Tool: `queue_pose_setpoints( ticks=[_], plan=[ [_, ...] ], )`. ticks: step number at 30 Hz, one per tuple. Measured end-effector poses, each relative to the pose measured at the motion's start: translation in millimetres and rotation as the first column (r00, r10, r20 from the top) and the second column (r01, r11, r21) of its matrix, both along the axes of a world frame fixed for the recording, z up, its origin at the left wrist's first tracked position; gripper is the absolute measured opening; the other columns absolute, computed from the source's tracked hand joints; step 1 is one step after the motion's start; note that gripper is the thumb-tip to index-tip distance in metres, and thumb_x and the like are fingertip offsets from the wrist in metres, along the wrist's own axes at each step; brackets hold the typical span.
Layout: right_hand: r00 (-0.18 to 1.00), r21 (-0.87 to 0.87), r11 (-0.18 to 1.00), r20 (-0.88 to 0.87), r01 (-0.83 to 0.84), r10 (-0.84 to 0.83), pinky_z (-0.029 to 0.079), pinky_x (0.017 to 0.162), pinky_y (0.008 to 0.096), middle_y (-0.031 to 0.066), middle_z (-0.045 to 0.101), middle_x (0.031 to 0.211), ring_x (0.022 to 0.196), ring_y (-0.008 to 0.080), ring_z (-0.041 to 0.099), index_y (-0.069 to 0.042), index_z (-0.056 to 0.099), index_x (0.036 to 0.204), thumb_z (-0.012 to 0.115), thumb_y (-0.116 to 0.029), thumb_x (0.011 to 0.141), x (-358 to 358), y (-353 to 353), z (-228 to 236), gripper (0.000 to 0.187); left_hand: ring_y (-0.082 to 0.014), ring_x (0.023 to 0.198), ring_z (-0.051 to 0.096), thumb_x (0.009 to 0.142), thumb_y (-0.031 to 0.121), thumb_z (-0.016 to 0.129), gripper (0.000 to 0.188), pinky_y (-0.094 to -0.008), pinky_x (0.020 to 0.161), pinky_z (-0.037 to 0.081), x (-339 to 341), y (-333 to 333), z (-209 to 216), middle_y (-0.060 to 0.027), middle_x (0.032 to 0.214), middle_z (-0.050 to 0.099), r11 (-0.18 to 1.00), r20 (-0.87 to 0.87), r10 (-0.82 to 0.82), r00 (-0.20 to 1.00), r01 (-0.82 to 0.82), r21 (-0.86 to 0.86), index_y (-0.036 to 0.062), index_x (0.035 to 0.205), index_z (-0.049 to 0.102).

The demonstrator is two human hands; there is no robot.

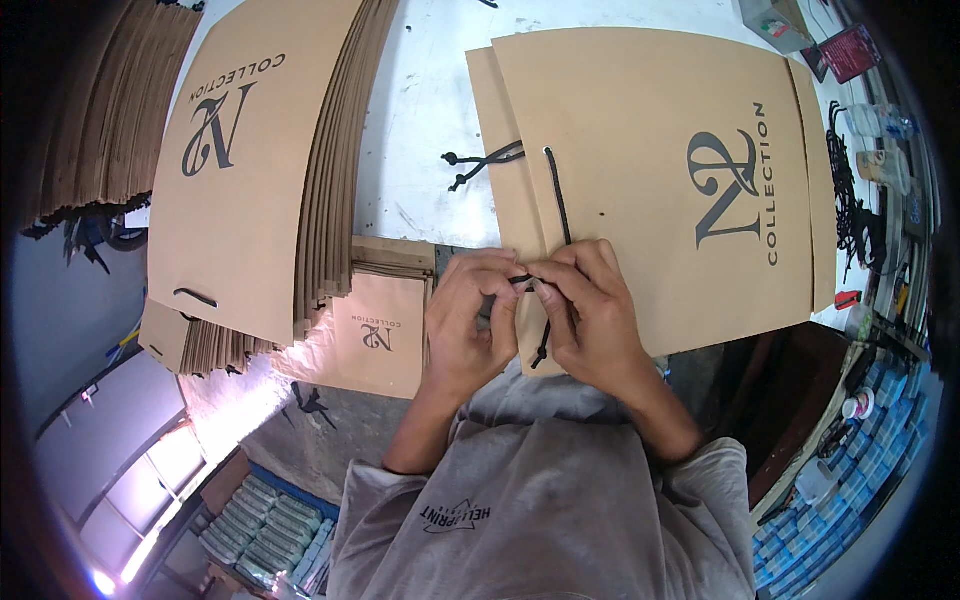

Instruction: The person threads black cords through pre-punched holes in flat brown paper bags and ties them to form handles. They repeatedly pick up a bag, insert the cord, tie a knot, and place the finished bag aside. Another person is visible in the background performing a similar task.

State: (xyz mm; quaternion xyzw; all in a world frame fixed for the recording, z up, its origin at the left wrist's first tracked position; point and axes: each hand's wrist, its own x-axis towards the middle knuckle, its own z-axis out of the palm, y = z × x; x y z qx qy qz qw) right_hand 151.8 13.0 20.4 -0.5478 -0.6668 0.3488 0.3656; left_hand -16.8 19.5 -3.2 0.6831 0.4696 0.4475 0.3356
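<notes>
A brown paper bag (630,110) lies flat on the right part of the white table, atop another brown bag showing at its left. A black cord (558,195) leaves a hole near the upper bag's left edge and runs down to my hands. My left hand (472,315) pinches the cord between thumb and fingers. Close beside it, my right hand (592,315) is closed on the same cord, the fingertips almost meeting. Below them hangs a knotted cord end (541,357). Another looped cord (490,160) with knotted ends sticks out left of the bags.
A thick stack of brown bags (255,130) stands at the left, with more bags (110,110) beyond. Smaller bags (378,345) lie left of my hands. At the right edge are bundled black cords (850,210), a plastic cup (884,170) and a red box (850,53).
</notes>
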Motion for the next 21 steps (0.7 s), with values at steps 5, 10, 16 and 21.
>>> queue_pose_setpoints(
  ticks=[5, 10, 16, 21],
  plan=[
    [0.982, -0.093, 0.983, -0.124, -0.156, 0.144, 0.046, 0.081, 0.0403, 0.0131, 0.058, 0.094, 0.092, 0.0324, 0.054, 0.0, 0.066, 0.103, 0.067, 0.0, 0.088, 20.3, 9.4, 6.4, 0.015, -0.017, 0.094, 0.069, 0.089, -0.011, 0.069, 0.014, -0.0274, 0.081, 0.055, 9.7, -1.5, -2.2, -0.0127, 0.1, 0.071, 0.958, 0.432, 0.11, 0.895, 0.019, -0.285, -0.0023, 0.097, 0.061],
    [0.948, -0.173, 0.983, -0.318, -0.068, 0.009, 0.047, 0.078, 0.0365, 0.0123, 0.061, 0.089, 0.086, 0.0276, 0.057, 0.002, 0.066, 0.098, 0.065, 0.0, 0.092, 21.8, 7.8, -1.3, 0.007, -0.0149, 0.088, 0.07, 0.087, -0.009, 0.074, 0.018, -0.0266, 0.081, 0.056, 6.7, 5.6, -0.4, -0.0131, 0.1, 0.071, 0.938, 0.395, 0.084, 0.915, 0.061, -0.341, -0.0052, 0.104, 0.072],
    [0.904, -0.232, 0.973, -0.413, 0.017, -0.114, 0.047, 0.077, 0.0315, 0.0109, 0.062, 0.086, 0.083, 0.0216, 0.058, 0.003, 0.068, 0.095, 0.061, 0.0, 0.096, 16.2, 4.6, -1.5, 0.007, -0.0178, 0.089, 0.07, 0.081, -0.007, 0.08, 0.028, -0.0263, 0.079, 0.057, 21.5, -0.1, -7.4, -0.0136, 0.106, 0.067, 0.99, 0.33, -0.023, 0.944, 0.067, -0.121, 0.0007, 0.108, 0.078],
    [0.904, -0.218, 0.975, -0.406, 0.046, -0.134, 0.047, 0.074, 0.0312, 0.0115, 0.063, 0.087, 0.082, 0.0209, 0.058, 0.003, 0.069, 0.098, 0.06, 0.0, 0.097, 14.9, 2.0, -4.4, 0.01, -0.0183, 0.093, 0.069, 0.081, -0.007, 0.08, 0.027, -0.0269, 0.079, 0.058, 25.5, -2.0, -7.6, -0.0145, 0.107, 0.067, 0.995, 0.33, -0.01, 0.944, 0.042, -0.09, 0.0002, 0.108, 0.078]
  ],
)
